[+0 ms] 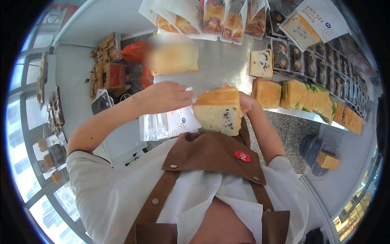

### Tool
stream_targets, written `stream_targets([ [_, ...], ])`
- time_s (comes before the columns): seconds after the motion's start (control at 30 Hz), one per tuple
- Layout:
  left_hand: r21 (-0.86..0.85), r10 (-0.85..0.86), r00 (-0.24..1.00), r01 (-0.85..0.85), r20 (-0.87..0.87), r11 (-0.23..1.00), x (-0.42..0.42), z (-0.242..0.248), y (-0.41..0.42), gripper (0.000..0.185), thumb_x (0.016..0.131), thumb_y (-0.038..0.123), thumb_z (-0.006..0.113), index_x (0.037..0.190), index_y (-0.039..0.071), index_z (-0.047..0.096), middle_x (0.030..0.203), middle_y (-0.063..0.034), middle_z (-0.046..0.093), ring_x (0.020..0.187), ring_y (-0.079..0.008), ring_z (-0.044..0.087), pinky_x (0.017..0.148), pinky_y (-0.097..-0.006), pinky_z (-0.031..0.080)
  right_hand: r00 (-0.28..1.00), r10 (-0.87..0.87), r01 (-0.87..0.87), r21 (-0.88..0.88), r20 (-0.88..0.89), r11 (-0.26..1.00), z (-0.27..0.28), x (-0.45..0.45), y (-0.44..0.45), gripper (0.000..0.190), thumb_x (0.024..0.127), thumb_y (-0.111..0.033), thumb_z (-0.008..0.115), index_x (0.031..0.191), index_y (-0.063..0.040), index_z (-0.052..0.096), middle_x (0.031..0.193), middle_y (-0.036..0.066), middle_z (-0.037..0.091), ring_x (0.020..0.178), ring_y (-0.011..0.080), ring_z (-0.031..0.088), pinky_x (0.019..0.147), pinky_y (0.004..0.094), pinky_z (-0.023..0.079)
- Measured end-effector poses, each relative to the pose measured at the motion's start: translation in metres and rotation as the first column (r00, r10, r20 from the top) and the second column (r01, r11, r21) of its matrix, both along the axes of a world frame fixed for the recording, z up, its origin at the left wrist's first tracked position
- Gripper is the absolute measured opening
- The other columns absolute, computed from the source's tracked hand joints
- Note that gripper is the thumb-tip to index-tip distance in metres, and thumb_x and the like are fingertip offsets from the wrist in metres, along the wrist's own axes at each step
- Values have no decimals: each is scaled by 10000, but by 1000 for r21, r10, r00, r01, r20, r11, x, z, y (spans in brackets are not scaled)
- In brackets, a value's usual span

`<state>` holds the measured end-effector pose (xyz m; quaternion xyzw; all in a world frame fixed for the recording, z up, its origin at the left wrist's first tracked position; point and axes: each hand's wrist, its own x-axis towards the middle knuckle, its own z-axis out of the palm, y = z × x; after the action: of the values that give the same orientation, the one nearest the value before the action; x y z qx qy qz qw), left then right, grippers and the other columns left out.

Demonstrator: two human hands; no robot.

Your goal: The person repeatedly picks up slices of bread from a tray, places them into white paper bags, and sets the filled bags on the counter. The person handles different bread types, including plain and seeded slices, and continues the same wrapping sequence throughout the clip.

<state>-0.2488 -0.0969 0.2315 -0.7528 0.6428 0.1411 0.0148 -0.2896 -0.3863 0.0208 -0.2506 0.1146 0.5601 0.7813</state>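
Observation:
A block of toast bread [216, 117] with dark bean-like bits in its cut face is before my chest, a little tilted. My right hand [247, 102] grips it from its right side, with most fingers hidden behind the loaf. My left hand [169, 97] is just left of the loaf, back upward, fingers bent towards it; whether they pinch anything is hidden. Below that hand lies a clear and white printed bread bag [179, 122], its right edge against the loaf. A white corner of bag or paper shows past my left fingertips.
Beyond my hands, a blurred patch partly covers a loaf [196, 65] on the steel table [222, 58]. Bagged breads [233, 26] line the back. To the right are a bean bread piece [261, 63], loaves [268, 93] along the edge, and several boxed dark pastries [295, 58].

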Motion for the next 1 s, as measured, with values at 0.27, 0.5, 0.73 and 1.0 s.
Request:
stream_targets([
  [0.27, -29, 53, 998, -54, -32, 998, -7, 1, 5, 174, 829, 118, 625, 978, 76, 545, 929, -29, 551, 873, -189, 610, 687, -337, 541, 993, -3, 12, 80, -117, 997, 13, 6, 9, 665, 1040, -592, 422, 1331, -20, 597, 1268, 89, 686, 1062, 168, 698, 909, 337, 583],
  [0.5, -11, 49, 998, -49, 41, 999, -14, 0, -1, 162, 797, 102, 647, 922, 71, 549, 923, -37, 559, 814, -180, 609, 655, -317, 546, 995, 13, 1, 149, -97, 989, 10, 7, 7, 677, 1038, -599, 411, 1356, -25, 579, 1292, 82, 675, 1077, 176, 693, 915, 339, 583],
  [0.73, 30, 149, 982, -153, 114, 988, -28, 5, -9, 169, 797, 90, 661, 916, 82, 541, 894, -49, 549, 815, -184, 612, 627, -322, 524, 999, 51, -50, 82, -5, 995, 33, 8, 9, 707, 1038, -610, 394, 1386, -16, 553, 1355, 91, 633, 1173, 165, 637, 990, 342, 540],
  [1.0, 79, 76, 977, -93, 199, 993, -31, 13, -14, 116, 801, 113, 657, 865, 96, 562, 887, -39, 548, 828, -168, 609, 624, -293, 507, 995, 25, -9, 165, -98, 986, 19, 5, 24, 640, 1051, -571, 423, 1343, -23, 580, 1302, 95, 663, 1111, 190, 671, 944, 353, 562],
])
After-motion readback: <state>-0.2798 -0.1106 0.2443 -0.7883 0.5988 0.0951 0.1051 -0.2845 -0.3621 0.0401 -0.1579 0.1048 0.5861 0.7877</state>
